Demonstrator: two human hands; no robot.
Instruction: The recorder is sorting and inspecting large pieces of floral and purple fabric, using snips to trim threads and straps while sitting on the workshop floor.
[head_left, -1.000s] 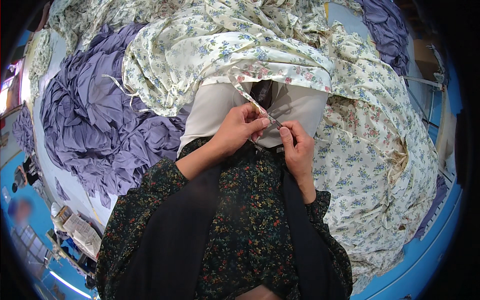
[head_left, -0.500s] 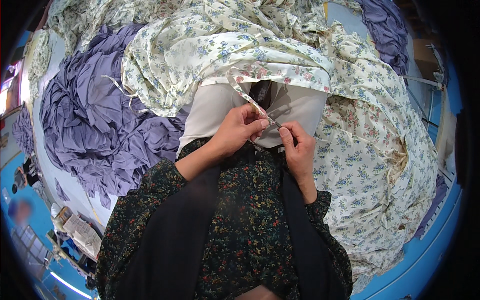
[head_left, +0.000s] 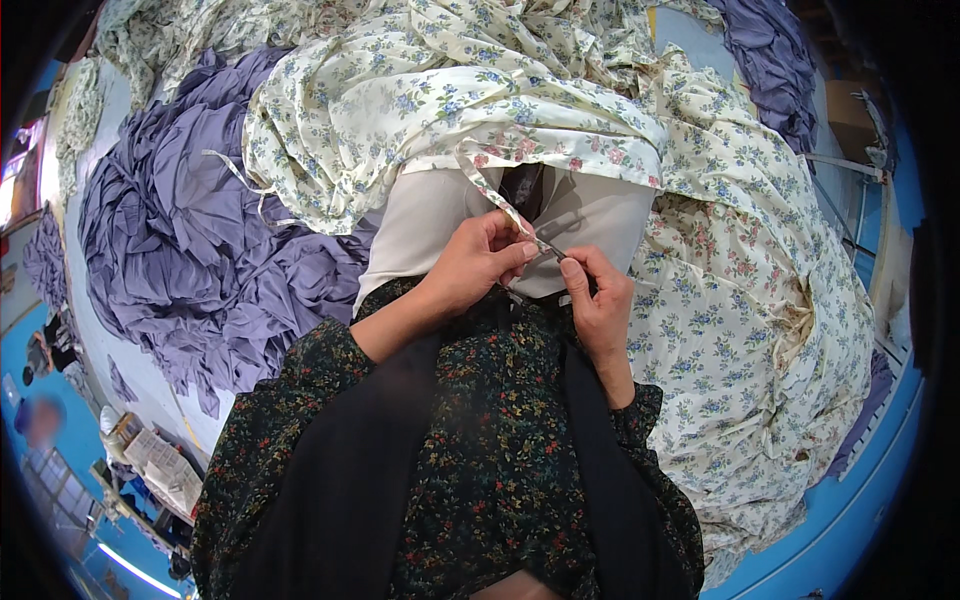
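Head view, looking down on the lap of a seated person, both bare hands at work close together above pale trousers (head_left: 405,225). Left hand (head_left: 485,258): thumb and fingertips closed in a pinch, narrow floral strip (head_left: 486,188) caught between them. Strip is cream with small coloured flowers; it runs from the far side, at the hem of a cream floral cloth (head_left: 520,105), slantwise toward the near right and into the pinch. Right hand (head_left: 600,292): thumb pressed against the curled fingers, no gap seen, gripping a thin dark tool (head_left: 556,249) whose tip points left, to the strip's end by the left fingertips. Kind of tool too small to tell; whether its tip touches the strip, cannot tell. Floral cloth lies gathered in folds across the far side of the lap, its edge over the trousers; thin pale tie (head_left: 232,172) trails off its left side, over a rumpled purple cloth heap (head_left: 180,230). To the right, large floral heap (head_left: 740,350), creased, reaching toward the near side. More purple fabric (head_left: 775,80) at far right. Near side: dark flowered garment (head_left: 490,430) with black panels (head_left: 345,460) down the front. Near left, past the purple heap, printed paper (head_left: 168,465); near right, blue floor (head_left: 800,545).
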